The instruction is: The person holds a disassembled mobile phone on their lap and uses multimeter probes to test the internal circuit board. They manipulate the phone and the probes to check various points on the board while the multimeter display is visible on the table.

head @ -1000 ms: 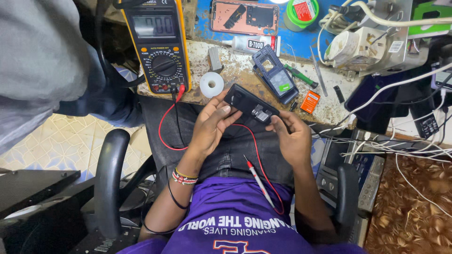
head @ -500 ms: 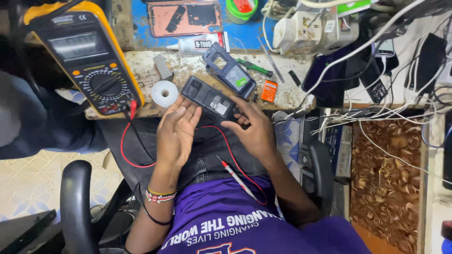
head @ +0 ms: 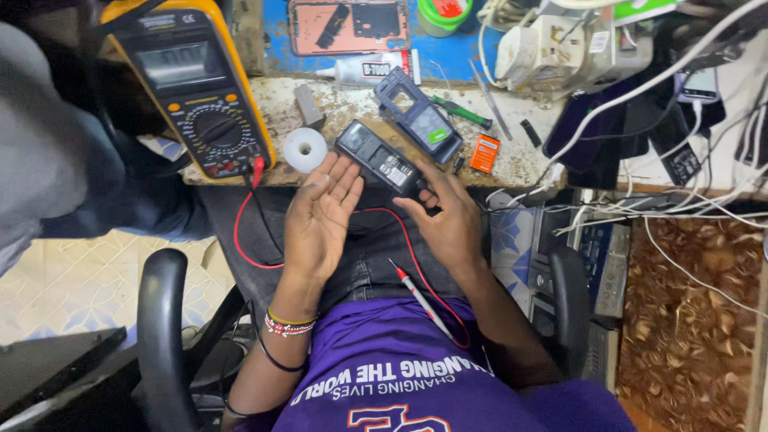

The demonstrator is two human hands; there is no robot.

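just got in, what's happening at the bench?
A seated person works over a small black opened phone at the edge of a cluttered bench. The right hand grips its near end; the left hand is open, fingertips against its side. A yellow multimeter lies to the left, its red lead looping across the lap, and a red-tipped probe rests loose on the purple shirt. A white tape roll and a blue phone frame sit nearby.

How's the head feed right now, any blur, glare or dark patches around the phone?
Head view: the phone and both hands, left and right, are sharp and evenly lit; the meter screen shows a soft sheen; the top-left corner and the cables at upper right sit in shadow; edges bow slightly from the wide lens.
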